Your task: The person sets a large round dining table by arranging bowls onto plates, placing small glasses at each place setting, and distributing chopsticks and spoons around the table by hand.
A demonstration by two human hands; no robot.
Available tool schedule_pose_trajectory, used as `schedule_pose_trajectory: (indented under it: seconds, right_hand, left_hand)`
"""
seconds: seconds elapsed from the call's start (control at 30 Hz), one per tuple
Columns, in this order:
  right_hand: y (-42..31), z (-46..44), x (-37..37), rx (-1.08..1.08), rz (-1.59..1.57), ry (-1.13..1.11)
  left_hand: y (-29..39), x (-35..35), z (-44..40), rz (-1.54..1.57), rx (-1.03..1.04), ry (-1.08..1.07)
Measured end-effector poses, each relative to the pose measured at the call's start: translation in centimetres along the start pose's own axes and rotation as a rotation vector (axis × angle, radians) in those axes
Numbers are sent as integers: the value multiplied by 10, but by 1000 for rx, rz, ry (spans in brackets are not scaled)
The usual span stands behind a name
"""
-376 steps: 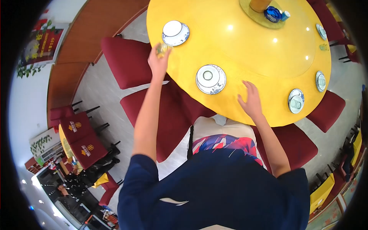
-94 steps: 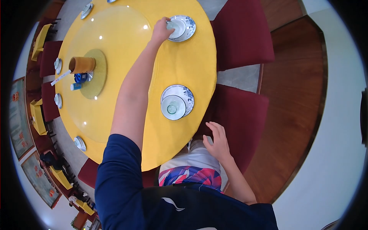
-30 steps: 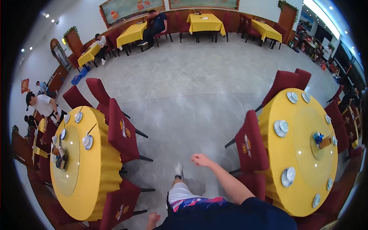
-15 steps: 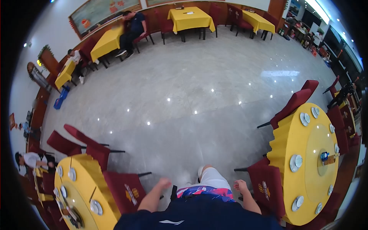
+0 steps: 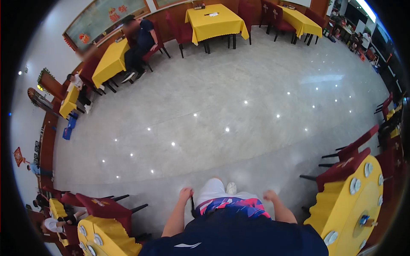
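Observation:
My left hand (image 5: pixel 186 193) hangs in front of my waist on the left, its fingers curled in a loose fist. A black strap (image 5: pixel 192 205) dangles right beside it; no grip on the strap shows. My right hand (image 5: pixel 270 196) is on the other side of my body, slightly blurred, with its fingers curled in and nothing seen in them. Between the hands are my white shorts (image 5: pixel 212 190) and the pink-and-blue hem (image 5: pixel 232 206) of my dark shirt. One white shoe (image 5: pixel 231 188) shows ahead on the grey floor.
Round yellow-clothed tables set with dishes stand at the right (image 5: pixel 337 213) and lower left (image 5: pixel 106 226), with maroon chairs (image 5: pixel 106 209) around them. Square yellow tables (image 5: pixel 218 25) line the far wall. A seated person (image 5: pixel 143 42) is at the upper left; blue crates (image 5: pixel 68 130) lie below.
I have moved forward across the floor; the round tables slide down and outward in view. The far tables look nearer. My left hand has swung slightly forward, and the leading leg has changed.

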State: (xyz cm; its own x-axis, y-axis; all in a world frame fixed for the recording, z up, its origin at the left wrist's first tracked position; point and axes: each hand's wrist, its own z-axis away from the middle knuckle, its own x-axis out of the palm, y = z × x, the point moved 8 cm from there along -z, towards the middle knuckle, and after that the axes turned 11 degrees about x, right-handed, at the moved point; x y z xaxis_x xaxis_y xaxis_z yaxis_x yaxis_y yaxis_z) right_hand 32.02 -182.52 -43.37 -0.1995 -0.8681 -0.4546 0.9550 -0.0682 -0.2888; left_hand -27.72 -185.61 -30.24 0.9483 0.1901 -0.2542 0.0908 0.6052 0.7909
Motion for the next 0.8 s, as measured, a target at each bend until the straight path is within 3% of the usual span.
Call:
schedule_pose_trajectory:
  seconds: [0.03, 0.1, 0.13, 0.17, 0.2, 0.23, 0.27, 0.3, 0.4, 0.43, 0.53, 0.57, 0.7, 0.77, 0.8]
  right_hand:
    - [-21, -3, -91, 286, -772, 122]
    - [-80, -53, -240, 159, -887, 261]
    - [-102, -75, -299, 87, -858, 292]
    - [-127, -100, -359, 38, -869, 333]
    - [-151, -116, -408, -4, -881, 367]
    - [-178, -127, -452, 5, -877, 355]
    - [-198, -137, -492, 12, -875, 349]
    - [-208, -149, -517, 22, -876, 346]
    - [-228, -194, -567, 48, -885, 246]
    - [-222, -208, -570, 74, -863, 208]
    - [-195, -224, -580, 276, -920, 116]
    - [-182, -229, -577, 350, -973, 91]
    - [-125, -271, -557, 535, -1147, 12]
    - [-107, -298, -549, 671, -1193, -232]
    - [-112, -318, -571, 674, -1190, -239]
  left_hand:
    - [-17, -9, 7, 66, -90, 45]
    - [-53, -23, 20, 133, -264, 175]
    - [-42, -23, 33, -365, 548, -121]
    - [-60, -33, 37, -356, 543, -120]
    - [-82, -55, 54, 32, -122, 16]
    - [-112, -20, 29, 420, -783, 152]
    - [-91, -13, -3, 423, -787, 146]
    - [-67, -19, -49, 221, -457, 45]
    - [92, -16, -148, -389, 555, -265]
    - [98, -10, -237, -353, 335, -283]
    - [225, 20, -461, -428, 449, -141]
    - [274, 30, -513, -326, 88, -106]
    - [555, 111, -709, -101, 277, -111]
    - [683, 147, -764, -30, 411, -170]
    - [733, 161, -786, 36, 471, -198]
